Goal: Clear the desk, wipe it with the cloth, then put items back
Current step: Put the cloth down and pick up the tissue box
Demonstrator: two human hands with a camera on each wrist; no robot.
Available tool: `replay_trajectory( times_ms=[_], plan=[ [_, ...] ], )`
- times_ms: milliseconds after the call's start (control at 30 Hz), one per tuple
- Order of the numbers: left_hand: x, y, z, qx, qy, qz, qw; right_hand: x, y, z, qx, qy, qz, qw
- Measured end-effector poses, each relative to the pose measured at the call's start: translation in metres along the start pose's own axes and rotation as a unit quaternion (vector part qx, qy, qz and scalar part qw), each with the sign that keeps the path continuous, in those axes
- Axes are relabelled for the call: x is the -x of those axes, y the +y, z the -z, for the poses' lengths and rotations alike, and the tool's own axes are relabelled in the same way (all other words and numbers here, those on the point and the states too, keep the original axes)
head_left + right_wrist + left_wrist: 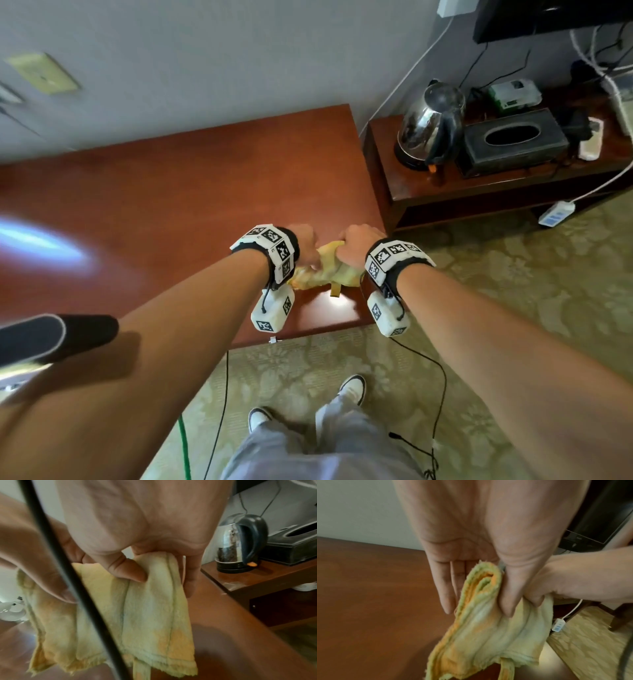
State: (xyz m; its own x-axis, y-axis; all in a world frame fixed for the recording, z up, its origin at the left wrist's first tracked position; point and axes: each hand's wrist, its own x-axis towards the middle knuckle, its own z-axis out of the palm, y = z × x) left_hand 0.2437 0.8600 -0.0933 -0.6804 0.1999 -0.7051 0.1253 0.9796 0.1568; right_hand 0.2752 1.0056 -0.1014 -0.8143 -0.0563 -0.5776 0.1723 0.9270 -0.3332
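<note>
In the head view, a yellow cloth (pixel 329 269) is held bunched above the right end of the reddish wooden desk (pixel 154 192), near its front edge. It is gripped from one side by the left hand (pixel 303 246) and from the other by the right hand (pixel 358 245), the two brought close together. A steel electric kettle (pixel 430 126) and a dark tissue box (pixel 513 140) are seen on a lower side table (pixel 404 186) to the right, with a white power strip (pixel 556 214) on the patterned carpet.

In the left wrist view, a folded edge of the cloth (pixel 481 615) is pinched between the thumb and straight fingers (pixel 443 595) of the left hand (pixel 471 547); the right hand (pixel 565 580) is clamped on the neighbouring part.

In the right wrist view, the cloth (pixel 137 615) is pinched by the right hand (pixel 137 540) at its top edge and hangs down over the desk (pixel 231 642). A black cable (pixel 72 574) crosses the picture. The kettle (pixel 240 543) is seen beyond.
</note>
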Motion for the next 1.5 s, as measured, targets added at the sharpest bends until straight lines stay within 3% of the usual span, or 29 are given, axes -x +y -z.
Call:
replay_trajectory(
  times_ms=[267, 700, 1067, 1267, 1500],
  plan=[
    [0.054, -0.11, 0.013, 0.019, 0.037, 0.035, 0.999, -0.005, -0.116, -0.019, 0.038, -0.023, 0.084, 0.996],
    [0.195, -0.383, -0.015, 0.121, 0.165, 0.115, 0.972, 0.024, -0.395, -0.12, 0.208, -0.011, 0.242, 0.948],
    [0.297, -0.569, -0.05, 0.243, 0.252, 0.235, 0.907, 0.049, -0.594, -0.201, 0.226, -0.012, 0.346, 0.91],
    [0.311, -0.638, -0.06, 0.294, 0.254, 0.27, 0.881, 0.034, -0.666, -0.23, 0.234, -0.027, 0.375, 0.897],
    [0.294, -0.71, -0.048, 0.398, 0.209, 0.325, 0.832, -0.016, -0.724, -0.261, 0.174, -0.085, 0.357, 0.914]
  ],
)
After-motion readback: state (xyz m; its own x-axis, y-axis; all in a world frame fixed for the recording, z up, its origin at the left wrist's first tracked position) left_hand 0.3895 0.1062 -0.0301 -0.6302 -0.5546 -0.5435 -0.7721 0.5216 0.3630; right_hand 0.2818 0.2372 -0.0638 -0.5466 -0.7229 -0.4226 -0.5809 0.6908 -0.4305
